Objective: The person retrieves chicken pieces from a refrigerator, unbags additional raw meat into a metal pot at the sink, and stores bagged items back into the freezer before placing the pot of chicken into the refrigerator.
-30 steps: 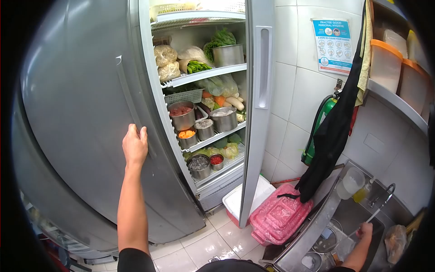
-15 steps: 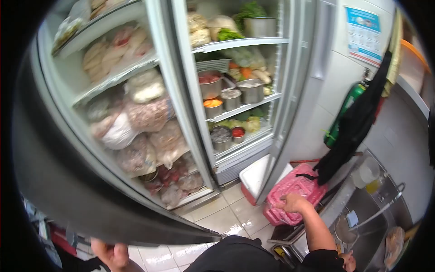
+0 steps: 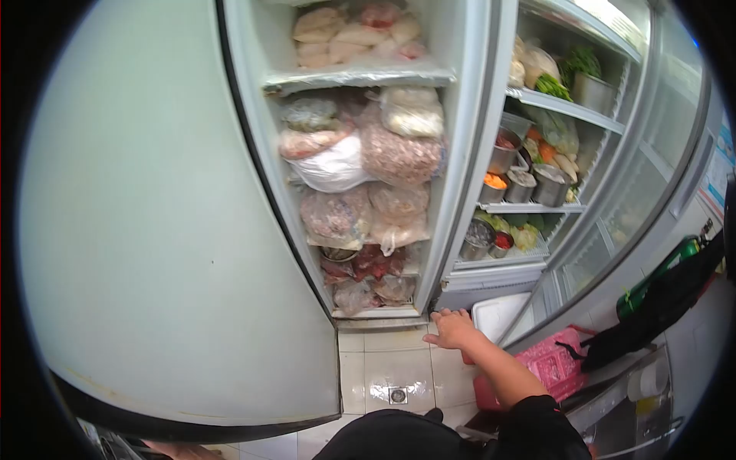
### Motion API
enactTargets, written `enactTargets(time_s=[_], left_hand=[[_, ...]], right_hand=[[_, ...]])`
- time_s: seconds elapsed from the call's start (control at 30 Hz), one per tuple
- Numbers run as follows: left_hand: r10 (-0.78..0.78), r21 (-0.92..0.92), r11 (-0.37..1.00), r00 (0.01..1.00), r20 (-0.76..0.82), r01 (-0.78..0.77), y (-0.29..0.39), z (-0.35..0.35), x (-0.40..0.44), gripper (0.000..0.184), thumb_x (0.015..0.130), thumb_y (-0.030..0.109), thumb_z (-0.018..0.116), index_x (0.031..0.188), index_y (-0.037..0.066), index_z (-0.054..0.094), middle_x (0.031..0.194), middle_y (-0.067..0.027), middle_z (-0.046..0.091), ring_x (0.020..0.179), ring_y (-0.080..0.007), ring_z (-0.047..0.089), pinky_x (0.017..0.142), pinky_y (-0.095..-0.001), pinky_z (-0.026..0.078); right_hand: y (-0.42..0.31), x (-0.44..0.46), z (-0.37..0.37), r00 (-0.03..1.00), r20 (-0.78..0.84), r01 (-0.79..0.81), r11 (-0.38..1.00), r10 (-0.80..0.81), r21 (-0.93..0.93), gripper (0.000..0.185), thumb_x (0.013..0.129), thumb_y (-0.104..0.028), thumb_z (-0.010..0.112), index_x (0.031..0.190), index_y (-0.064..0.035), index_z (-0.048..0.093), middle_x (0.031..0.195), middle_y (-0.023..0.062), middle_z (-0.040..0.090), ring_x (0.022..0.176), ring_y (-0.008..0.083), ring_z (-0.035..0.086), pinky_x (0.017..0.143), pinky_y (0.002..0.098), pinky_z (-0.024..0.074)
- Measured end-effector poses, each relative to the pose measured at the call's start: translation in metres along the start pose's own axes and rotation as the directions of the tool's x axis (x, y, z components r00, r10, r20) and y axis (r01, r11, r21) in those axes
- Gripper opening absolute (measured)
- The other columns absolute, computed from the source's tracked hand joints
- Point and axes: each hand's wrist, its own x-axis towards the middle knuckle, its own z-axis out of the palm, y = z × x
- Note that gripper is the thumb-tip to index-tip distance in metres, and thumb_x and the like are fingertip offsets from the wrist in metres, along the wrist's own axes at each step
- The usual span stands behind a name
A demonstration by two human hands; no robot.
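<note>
My right hand (image 3: 452, 330) reaches forward in front of the fridge base, fingers apart and holding nothing. At the bottom left edge, below the opened door (image 3: 176, 230), a blurred bit of my left hand (image 3: 184, 450) shows; its fingers cannot be made out. The opened compartment holds bags of pale meat (image 3: 356, 34) on the upper shelf. Below are a white bag (image 3: 330, 165), a bag of minced meat (image 3: 402, 153) and several other bags. Dark red meat (image 3: 376, 262) lies near the bottom.
To the right, a second compartment holds metal pots (image 3: 550, 185) and vegetables behind a glass door (image 3: 652, 161). A white box lid (image 3: 498, 314), a pink container (image 3: 552, 364), hanging black cloth (image 3: 652, 314) and a sink (image 3: 629, 429) stand right. A floor drain (image 3: 397, 395) lies ahead.
The left door has swung wide open to the left, and the view has turned toward its compartment. My left hand has left the handle and dropped low. My right hand has come forward.
</note>
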Motion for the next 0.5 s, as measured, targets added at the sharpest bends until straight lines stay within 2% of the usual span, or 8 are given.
enactTargets(time_s=[0.03, 0.07, 0.17, 0.3, 0.4, 0.5], left_hand=[[-0.015, 0.010, 1.000, 1.000, 0.013, 0.015, 0.002, 0.005, -0.001, 0.057, 0.098, 0.034, 0.048, 0.141, -0.002, 0.035, 0.144, -0.0149, 0.040, 0.126, -0.0283, 0.044, 0.106, -0.0417, 0.036], [0.258, 0.329, 0.902, 0.960, 0.114, -0.281, -0.003, 0.011, -0.007, 0.057, 0.103, 0.039, 0.030, 0.145, 0.000, 0.028, 0.147, -0.0123, 0.035, 0.131, -0.0275, 0.038, 0.110, -0.0421, 0.031], [0.023, 0.067, 0.998, 0.998, -0.066, -0.018, 0.005, 0.033, 0.009, 0.061, 0.103, 0.044, 0.026, 0.145, 0.000, 0.029, 0.147, -0.0118, 0.035, 0.133, -0.0255, 0.035, 0.113, -0.0399, 0.024], [0.152, 0.108, 0.976, 0.947, 0.284, -0.189, -0.012, 0.006, 0.052, 0.066, 0.102, 0.047, 0.028, 0.144, -0.003, 0.030, 0.149, -0.0137, 0.032, 0.136, -0.0260, 0.031, 0.114, -0.0386, 0.020], [0.414, 0.381, 0.754, 0.838, 0.356, -0.535, -0.037, -0.017, 0.083, 0.066, 0.102, 0.047, 0.029, 0.144, -0.003, 0.030, 0.148, -0.0154, 0.034, 0.137, -0.0274, 0.030, 0.114, -0.0394, 0.019], [0.499, 0.622, 0.534, 0.808, 0.315, -0.572, -0.039, -0.017, 0.085, 0.062, 0.102, 0.042, 0.031, 0.143, -0.004, 0.032, 0.146, -0.0178, 0.036, 0.138, -0.0283, 0.029, 0.115, -0.0398, 0.016]], right_hand=[[-0.013, 0.009, -0.009, 1.000, 0.009, 0.027, 0.999, -0.027, -0.021, 0.067, 0.083, -0.055, 0.060, 0.124, -0.0031, 0.053, 0.124, 0.0199, 0.055, 0.119, 0.0370, 0.051, 0.105, 0.0536, 0.0301], [-0.025, 0.015, -0.019, 0.999, 0.012, 0.050, 0.998, -0.050, -0.043, 0.066, 0.083, -0.055, 0.060, 0.124, -0.0036, 0.054, 0.124, 0.0195, 0.055, 0.120, 0.0369, 0.050, 0.105, 0.0535, 0.0302], [-0.052, 0.030, -0.034, 0.996, -0.002, 0.086, 0.994, -0.086, -0.065, 0.064, 0.084, -0.054, 0.060, 0.125, -0.0053, 0.054, 0.124, 0.0189, 0.055, 0.121, 0.0369, 0.050, 0.105, 0.0526, 0.0302], [-0.064, 0.035, -0.053, 0.994, -0.056, 0.085, 0.994, -0.090, -0.071, 0.064, 0.084, -0.053, 0.060, 0.126, -0.0057, 0.054, 0.123, 0.0187, 0.056, 0.120, 0.0366, 0.050, 0.105, 0.0512, 0.0313], [-0.044, 0.030, -0.055, 0.990, -0.131, 0.042, 0.999, -0.045, -0.025, 0.062, 0.083, -0.053, 0.061, 0.121, -0.0040, 0.057, 0.123, 0.0188, 0.056, 0.119, 0.0365, 0.050, 0.103, 0.0514, 0.0328], [-0.018, 0.022, -0.067, 0.993, -0.106, -0.058, 0.998, 0.056, -0.013, 0.065, 0.082, -0.055, 0.062, 0.122, -0.0034, 0.057, 0.125, 0.0198, 0.055, 0.121, 0.0372, 0.049, 0.104, 0.0513, 0.0328]])
